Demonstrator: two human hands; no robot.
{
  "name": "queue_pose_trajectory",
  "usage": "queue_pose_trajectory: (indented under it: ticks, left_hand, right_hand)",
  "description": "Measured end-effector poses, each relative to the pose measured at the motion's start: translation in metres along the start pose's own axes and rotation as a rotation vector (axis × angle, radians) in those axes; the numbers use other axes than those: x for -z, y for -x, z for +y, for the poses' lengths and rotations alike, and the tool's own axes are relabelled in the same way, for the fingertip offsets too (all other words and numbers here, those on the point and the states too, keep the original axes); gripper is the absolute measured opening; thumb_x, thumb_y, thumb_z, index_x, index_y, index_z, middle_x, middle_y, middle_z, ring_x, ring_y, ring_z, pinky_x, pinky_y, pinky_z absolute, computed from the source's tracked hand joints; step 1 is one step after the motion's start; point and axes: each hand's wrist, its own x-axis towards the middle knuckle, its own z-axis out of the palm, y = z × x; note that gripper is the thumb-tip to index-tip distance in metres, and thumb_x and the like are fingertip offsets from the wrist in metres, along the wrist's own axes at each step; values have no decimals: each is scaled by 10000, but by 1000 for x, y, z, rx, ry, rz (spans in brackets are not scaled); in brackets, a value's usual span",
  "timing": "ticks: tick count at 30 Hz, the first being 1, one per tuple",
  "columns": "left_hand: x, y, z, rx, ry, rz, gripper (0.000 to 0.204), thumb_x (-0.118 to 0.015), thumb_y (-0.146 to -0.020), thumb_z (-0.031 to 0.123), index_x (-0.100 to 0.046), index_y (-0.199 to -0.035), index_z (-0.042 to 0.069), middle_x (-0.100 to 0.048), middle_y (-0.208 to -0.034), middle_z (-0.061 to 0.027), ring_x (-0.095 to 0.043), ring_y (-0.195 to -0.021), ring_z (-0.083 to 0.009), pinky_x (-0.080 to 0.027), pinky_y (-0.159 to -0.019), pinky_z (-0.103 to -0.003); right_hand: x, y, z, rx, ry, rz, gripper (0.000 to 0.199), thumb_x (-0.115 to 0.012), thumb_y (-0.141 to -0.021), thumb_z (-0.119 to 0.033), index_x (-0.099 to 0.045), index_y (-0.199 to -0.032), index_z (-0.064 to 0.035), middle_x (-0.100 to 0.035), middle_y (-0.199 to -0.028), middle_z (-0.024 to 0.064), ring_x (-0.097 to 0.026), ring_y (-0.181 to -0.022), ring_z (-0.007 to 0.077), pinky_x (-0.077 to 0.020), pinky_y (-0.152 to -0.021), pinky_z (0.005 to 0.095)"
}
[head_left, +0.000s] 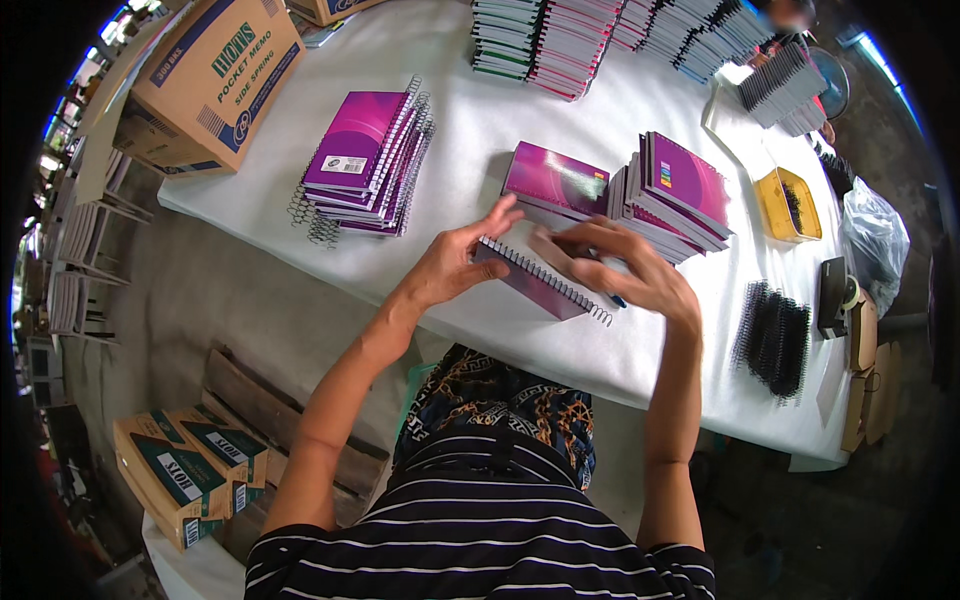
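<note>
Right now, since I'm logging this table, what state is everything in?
Spiral notebook: held, coil overhanging its right end
Left hand: gripping the notebook
Right hand: blurred over it, grip unclear
Left notebook pile: stacked, spiral-bound
Right notebook stack: uneven, no coils visible
Yellow tub: uncovered, dark coils inside
Black coils: loosely heaped

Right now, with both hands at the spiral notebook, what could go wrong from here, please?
The coil extends past the edge of the notebook, near the right hand, so its projecting end might snag or bend. The pile of spiral notebooks on the left is uneven, with coil ends jutting out; these might tangle, or the pile could slip.
</note>
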Motion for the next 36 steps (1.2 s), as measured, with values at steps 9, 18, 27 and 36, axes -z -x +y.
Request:
queue_pose_trajectory:
  ticks: [9,18,27,36]
  left_hand:
    - [10,6,39,10,86,-65,526,-679,-886,184,-541,-1388,110,-584,-1395,-38,-467,-1366,-204,-406,-1109,-337]
    - [-19,35,11,-83,-511,135,621,-609,-923,418,-485,-1437,90,-519,-1468,-54,-350,-1446,-303,-170,-1193,-481]
    - [-39,33,16,-112,-717,231,600,-652,-916,251,-442,-1476,209,-572,-1401,-53,-463,-1353,-355,-283,-1131,-521]
    - [-57,23,56,-200,-987,378,752,-697,-781,-22,-429,-1472,109,-652,-1272,-100,-556,-1261,-314,-360,-1083,-512]
  right_hand:
    - [12,154,43,-404,955,398,480,-828,-738,-243,-681,-1160,-70,-576,-1240,145,-496,-1238,320,-357,-1054,440]
    - [-89,47,47,-254,803,617,589,-720,-862,-350,-524,-1320,-35,-493,-1296,210,-458,-1214,378,-365,-1012,506]
    - [-94,63,36,-405,732,640,391,-678,-888,-226,-560,-1201,-22,-559,-1115,186,-517,-1050,363,-391,-887,488]
    - [-116,54,-52,75,413,647,406,-766,-804,-172,-606,-1154,-44,-560,-1062,125,-586,-880,280,-467,-735,396]
